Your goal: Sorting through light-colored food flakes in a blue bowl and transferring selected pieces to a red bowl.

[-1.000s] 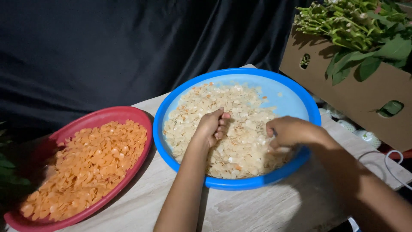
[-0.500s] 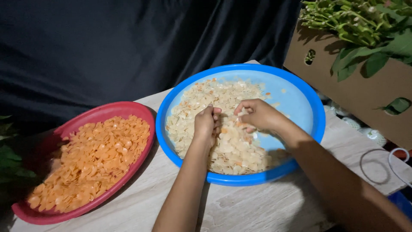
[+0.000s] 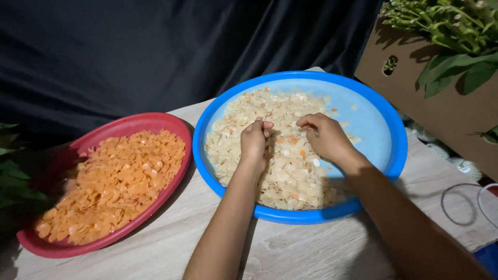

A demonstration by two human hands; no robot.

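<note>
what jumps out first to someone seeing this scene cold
A big blue basin in the middle, holding pale cream petals, with the left hand and right hand both down in the heap. To its left, a red tray is heaped with bright orange petals.

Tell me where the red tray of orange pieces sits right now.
In the head view the red tray lies at the left on the wooden table, right beside the blue basin where both hands work, with a dark cloth behind.

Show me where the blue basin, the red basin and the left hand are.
blue basin (image 3: 386,116): head view, bare inner wall at right.
red basin (image 3: 129,124): head view, far rim.
left hand (image 3: 254,140): head view, back of hand.
</note>
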